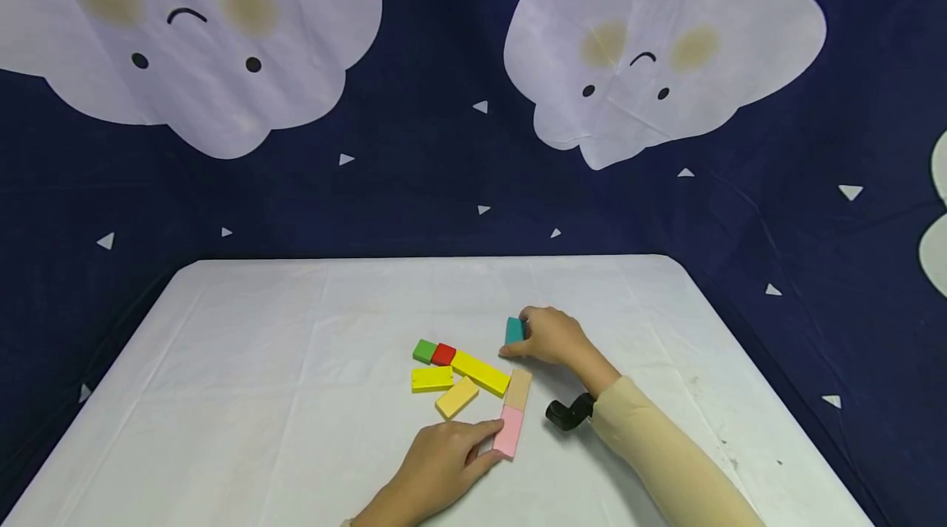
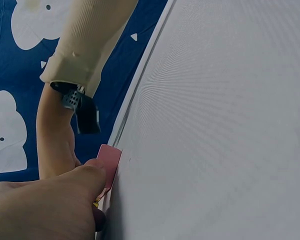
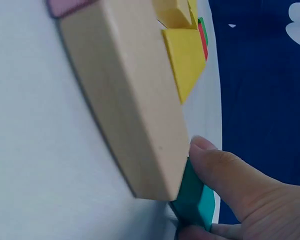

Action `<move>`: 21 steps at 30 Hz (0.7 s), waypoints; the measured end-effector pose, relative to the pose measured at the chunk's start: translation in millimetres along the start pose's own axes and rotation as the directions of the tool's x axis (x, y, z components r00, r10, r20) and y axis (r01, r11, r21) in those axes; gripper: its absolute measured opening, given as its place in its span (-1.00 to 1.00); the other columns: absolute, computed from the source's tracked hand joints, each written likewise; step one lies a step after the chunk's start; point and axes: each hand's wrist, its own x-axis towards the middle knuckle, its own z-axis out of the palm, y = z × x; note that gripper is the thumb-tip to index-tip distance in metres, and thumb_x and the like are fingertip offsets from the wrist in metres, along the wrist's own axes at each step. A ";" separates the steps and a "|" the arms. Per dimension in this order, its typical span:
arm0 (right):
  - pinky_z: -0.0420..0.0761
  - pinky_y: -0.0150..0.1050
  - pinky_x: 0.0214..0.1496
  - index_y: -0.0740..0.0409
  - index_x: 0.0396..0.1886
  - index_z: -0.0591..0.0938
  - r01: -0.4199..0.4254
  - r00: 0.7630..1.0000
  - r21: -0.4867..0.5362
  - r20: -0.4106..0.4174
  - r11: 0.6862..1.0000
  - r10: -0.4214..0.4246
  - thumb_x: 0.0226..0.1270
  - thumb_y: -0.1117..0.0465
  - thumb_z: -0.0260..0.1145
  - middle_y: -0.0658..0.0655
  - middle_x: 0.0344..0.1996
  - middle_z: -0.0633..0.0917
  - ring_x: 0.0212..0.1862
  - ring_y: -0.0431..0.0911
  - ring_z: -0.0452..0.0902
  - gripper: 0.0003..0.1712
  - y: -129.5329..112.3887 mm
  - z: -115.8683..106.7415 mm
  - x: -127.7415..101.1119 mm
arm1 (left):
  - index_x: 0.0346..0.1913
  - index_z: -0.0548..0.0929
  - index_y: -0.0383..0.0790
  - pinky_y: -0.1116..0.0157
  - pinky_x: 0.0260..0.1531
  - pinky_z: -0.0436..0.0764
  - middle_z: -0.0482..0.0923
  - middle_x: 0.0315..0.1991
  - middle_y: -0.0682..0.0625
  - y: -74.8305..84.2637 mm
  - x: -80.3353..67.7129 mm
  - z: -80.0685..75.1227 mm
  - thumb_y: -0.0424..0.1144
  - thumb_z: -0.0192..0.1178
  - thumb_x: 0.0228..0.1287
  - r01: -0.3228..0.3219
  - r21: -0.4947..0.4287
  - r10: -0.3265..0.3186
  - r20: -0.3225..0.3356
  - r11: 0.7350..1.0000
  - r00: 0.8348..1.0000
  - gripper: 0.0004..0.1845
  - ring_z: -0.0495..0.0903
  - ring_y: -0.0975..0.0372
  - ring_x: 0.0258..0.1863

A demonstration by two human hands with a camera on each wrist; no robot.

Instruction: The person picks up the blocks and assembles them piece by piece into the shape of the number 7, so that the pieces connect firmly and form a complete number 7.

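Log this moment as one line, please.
left hand: holds pink block | right hand: holds teal block | tan block: end to end with pink block

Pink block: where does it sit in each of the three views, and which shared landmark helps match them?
Head: the pink block is low, just right of centre, touched by the left hand.
Left wrist: the pink block is left of centre, below mid-height.
Right wrist: top left, cut off by the frame, at one end of the tan wooden block.
Shared landmark: the dark blue backdrop.
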 end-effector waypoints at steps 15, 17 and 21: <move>0.44 -0.26 -0.39 0.17 -0.12 0.57 -0.045 0.998 -0.035 -0.052 0.998 0.043 -0.15 -0.42 0.39 0.05 -0.38 0.64 -0.41 -0.13 0.46 -0.17 1.7 8.9 -20.8 | 0.10 0.63 0.09 0.53 -0.62 0.20 0.23 -0.71 0.36 0.3 0.0 -0.3 0.11 0.11 0.29 -0.002 0.003 0.002 -0.001 1.000 1.000 -0.61 0.16 0.54 -0.70; 0.43 -0.26 -0.39 0.17 -0.13 0.56 -0.047 0.997 -0.038 -0.055 0.998 0.045 -0.14 -0.42 0.39 0.05 -0.39 0.63 -0.41 -0.13 0.46 -0.18 1.0 8.8 -22.8 | 0.10 0.63 0.09 0.53 -0.62 0.20 0.24 -0.71 0.36 0.3 0.4 -0.3 0.11 0.11 0.29 -0.001 -0.002 0.001 0.003 1.000 1.000 -0.61 0.16 0.54 -0.70; 0.41 -0.26 -0.42 0.16 -0.14 0.56 -0.050 0.997 -0.030 -0.055 0.998 0.048 -0.13 -0.41 0.38 0.04 -0.41 0.62 -0.42 -0.12 0.45 -0.21 0.2 8.8 -25.9 | 0.10 0.63 0.09 0.53 -0.59 0.26 0.46 -0.63 0.34 0.1 1.2 -0.9 0.12 0.10 0.29 -0.002 -0.010 0.002 0.012 1.000 1.000 -0.61 0.21 0.55 -0.67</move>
